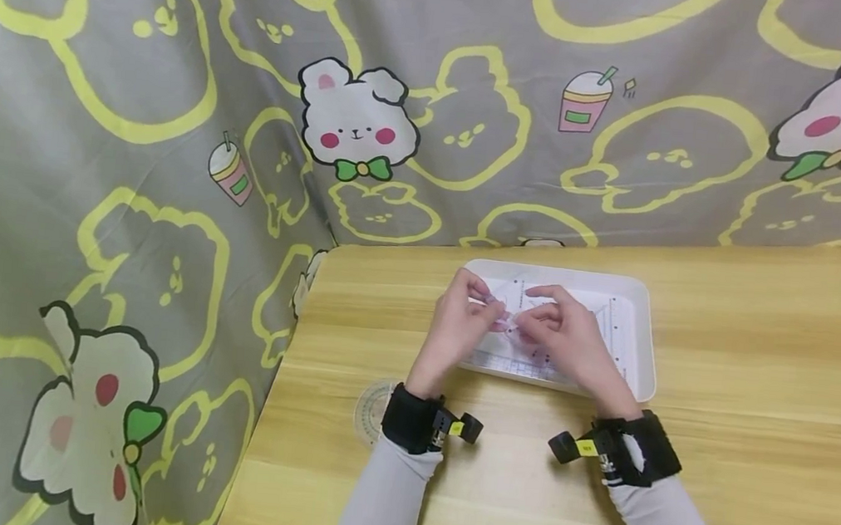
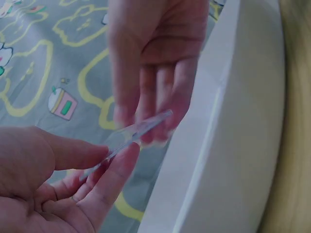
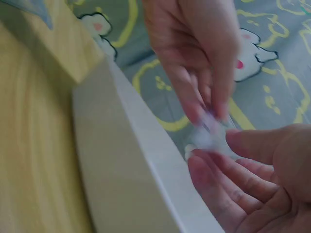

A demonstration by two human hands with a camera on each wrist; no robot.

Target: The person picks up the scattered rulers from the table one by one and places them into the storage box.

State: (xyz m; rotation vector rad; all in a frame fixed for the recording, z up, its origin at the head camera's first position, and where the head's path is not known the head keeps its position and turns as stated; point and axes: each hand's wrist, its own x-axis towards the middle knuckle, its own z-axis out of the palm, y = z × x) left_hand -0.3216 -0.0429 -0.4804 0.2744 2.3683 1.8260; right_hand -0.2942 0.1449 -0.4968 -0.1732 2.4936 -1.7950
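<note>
Sleeved wrists lead to both hands meeting above the white tray [image 1: 641, 315]: left hand [image 1: 460, 320] and right hand [image 1: 567, 338] each pinch one small clear piece [image 2: 129, 136], possibly a ruler. Clear rulers remain in the tray; a protractor [image 1: 372, 408] lies on the table.

White tray [image 1: 646, 349], pale wood table [image 1: 759, 342], grey cloth [image 1: 134, 187] with yellow-outlined bunnies.

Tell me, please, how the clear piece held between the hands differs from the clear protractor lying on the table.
The clear piece is pinched in the air over the white tray by the left hand and right hand; the protractor lies flat on the table, touched by neither. The piece looks narrow, the protractor rounded. Both are transparent plastic.
</note>
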